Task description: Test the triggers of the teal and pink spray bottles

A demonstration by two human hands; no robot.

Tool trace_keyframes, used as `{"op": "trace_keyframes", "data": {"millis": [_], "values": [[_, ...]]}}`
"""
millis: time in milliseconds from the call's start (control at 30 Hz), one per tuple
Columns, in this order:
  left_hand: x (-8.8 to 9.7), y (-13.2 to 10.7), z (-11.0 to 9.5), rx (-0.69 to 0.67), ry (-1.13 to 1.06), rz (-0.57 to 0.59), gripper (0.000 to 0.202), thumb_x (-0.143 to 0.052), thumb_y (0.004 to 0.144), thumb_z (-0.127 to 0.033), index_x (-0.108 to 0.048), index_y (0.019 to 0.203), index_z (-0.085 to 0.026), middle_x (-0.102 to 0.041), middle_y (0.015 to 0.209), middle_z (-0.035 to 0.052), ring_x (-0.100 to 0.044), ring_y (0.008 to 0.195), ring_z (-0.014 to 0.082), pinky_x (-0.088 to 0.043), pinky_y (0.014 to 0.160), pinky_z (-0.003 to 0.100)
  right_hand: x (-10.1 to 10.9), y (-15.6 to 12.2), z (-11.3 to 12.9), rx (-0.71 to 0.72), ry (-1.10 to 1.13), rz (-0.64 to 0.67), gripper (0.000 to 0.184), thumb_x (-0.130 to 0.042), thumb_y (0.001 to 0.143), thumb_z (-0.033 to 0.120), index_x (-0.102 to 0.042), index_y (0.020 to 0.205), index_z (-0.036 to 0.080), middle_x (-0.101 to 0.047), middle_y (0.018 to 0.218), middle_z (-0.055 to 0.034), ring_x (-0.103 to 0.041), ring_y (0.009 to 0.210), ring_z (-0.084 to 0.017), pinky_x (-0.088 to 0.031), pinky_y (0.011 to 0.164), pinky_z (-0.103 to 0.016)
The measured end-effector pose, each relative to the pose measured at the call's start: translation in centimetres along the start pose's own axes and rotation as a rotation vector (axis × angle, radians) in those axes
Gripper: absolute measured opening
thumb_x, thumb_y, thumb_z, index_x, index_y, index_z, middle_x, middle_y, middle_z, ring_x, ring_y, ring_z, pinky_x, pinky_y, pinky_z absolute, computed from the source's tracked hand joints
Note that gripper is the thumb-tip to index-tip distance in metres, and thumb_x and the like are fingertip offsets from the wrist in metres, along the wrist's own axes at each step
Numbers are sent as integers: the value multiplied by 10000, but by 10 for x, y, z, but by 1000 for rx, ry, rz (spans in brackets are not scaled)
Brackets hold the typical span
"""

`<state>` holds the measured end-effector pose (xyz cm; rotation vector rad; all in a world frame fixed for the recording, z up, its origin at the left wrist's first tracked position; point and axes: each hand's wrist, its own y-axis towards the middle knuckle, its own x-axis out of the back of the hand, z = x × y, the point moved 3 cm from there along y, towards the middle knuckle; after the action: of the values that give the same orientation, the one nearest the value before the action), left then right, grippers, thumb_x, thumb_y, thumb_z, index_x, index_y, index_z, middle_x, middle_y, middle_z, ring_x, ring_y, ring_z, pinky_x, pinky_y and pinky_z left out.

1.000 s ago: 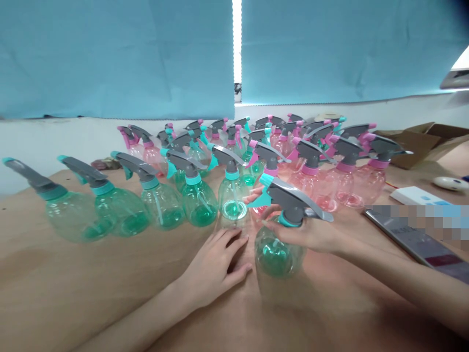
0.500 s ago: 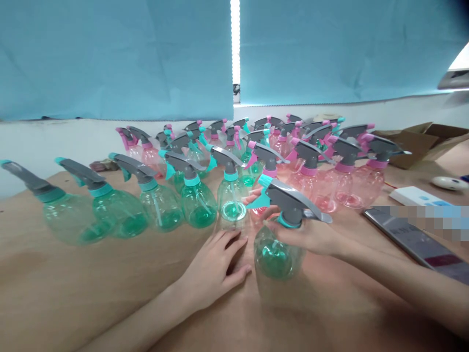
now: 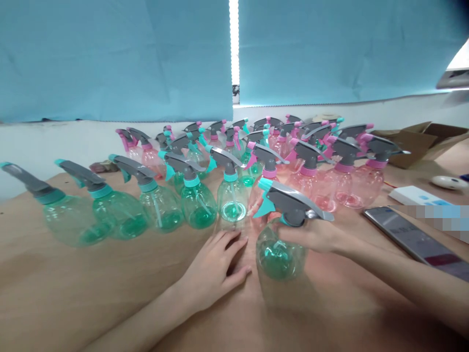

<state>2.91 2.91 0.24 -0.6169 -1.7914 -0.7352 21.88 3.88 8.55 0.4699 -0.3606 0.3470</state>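
My right hand (image 3: pixel 311 234) is wrapped round the neck of a clear green spray bottle (image 3: pixel 280 254) with a grey and teal trigger head (image 3: pixel 289 203). The bottle stands on the brown table (image 3: pixel 110 288) in front of me. My left hand (image 3: pixel 216 269) rests on the table just left of that bottle, fingers spread and loosely curved, holding nothing. A row of green spray bottles (image 3: pixel 198 203) runs off to the left, right behind my left hand.
Many pink spray bottles (image 3: pixel 340 178) crowd the middle and right back of the table. A phone (image 3: pixel 410 237) and a white box (image 3: pixel 414 195) lie at the right. A cardboard box (image 3: pixel 421 139) sits far right. Blue curtains (image 3: pixel 110 54) hang behind.
My right hand has nudged the green bottle slightly to the right and turned its trigger head a little. My left hand has stayed where it was.
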Motion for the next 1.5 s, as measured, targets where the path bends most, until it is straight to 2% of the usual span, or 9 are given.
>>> {"op": "trace_keyframes", "data": {"millis": [200, 333, 467, 667, 767, 900, 1200, 1367, 1500], "values": [[0, 0, 0, -5, 13, 2, 479, -564, 913, -371, -496, 1333, -150, -495, 1353, 139, -444, 1247, 301, -381, 1032, 472, 1, 2, 8, -52, 0, -52, 52, -443, 574, 196, -421, 553, 238, -450, 528, 48, -426, 484, -90, -368, 416, -207], [0, 0, 1, -4, 9, -3, 475, -557, 917, -375, -495, 1334, -156, -500, 1346, 137, -450, 1238, 300, -387, 1026, 472, 2, 1, 7, -10, 37, -86, 73, -460, 569, 188, -415, 547, 241, -453, 543, 48, -436, 490, -89, -419, 448, -208], [0, 0, 1, 4, -1, -4, 469, -563, 913, -373, -498, 1330, -171, -504, 1343, 127, -459, 1229, 298, -398, 1017, 467, 1, -1, 2, 65, 53, -56, 97, -477, 614, 151, -506, 593, 242, -512, 552, 47, -533, 540, -106, -512, 561, -233], [1, 0, 1, 7, 2, 3, 473, -553, 918, -377, -477, 1345, -189, -493, 1357, 120, -443, 1246, 298, -387, 1022, 478, 0, -4, -11, -23, 10, -33, 271, -525, 655, 170, -651, 888, 229, -708, 887, -36, -675, 719, -192, -556, 579, -301], [0, 0, 1, 7, -5, 3, 472, -552, 919, -380, -477, 1343, -189, -493, 1358, 122, -445, 1246, 300, -387, 1020, 479, -1, -5, -11, 19, 63, 9, 414, -512, 669, 125, -644, 1045, 241, -679, 1123, -44, -693, 863, -193, -578, 717, -319], [1, 0, 0, -1, -22, -12, 461, -548, 919, -379, -480, 1339, -199, -499, 1353, 117, -452, 1240, 302, -384, 1021, 479, -1, -5, -11, 31, 74, 26, 459, -512, 694, 102, -632, 1109, 255, -639, 1226, -31, -688, 935, -188, -573, 798, -322], [1, -1, 1, -11, -23, -29, 466, -561, 917, -373, -474, 1345, -209, -494, 1357, 112, -442, 1251, 298, -379, 1029, 469, -1, -5, -12, -6, -2, -5, 439, -540, 708, 144, -617, 1120, 275, -671, 1150, -23, -681, 829, -183, -575, 769, -345], [1, -1, 0, 2, -17, -15, 471, -566, 914, -373, -485, 1341, -190, -494, 1354, 120, -444, 1244, 299, -379, 1030, 463, -1, -7, -15, -103, -32, -12, 201, -555, 716, 225, -648, 894, 228, -710, 991, -41, -685, 836, -196, -564, 784, -342], [0, -1, 0, -1, -20, -17, 469, -569, 913, -363, -488, 1339, -183, -487, 1359, 122, -437, 1251, 294, -375, 1035, 453, 0, -7, -15, -134, -42, -51, 176, -539, 661, 202, -620, 815, 222, -710, 914, -41, -681, 848, -211, -562, 787, -356]]}}
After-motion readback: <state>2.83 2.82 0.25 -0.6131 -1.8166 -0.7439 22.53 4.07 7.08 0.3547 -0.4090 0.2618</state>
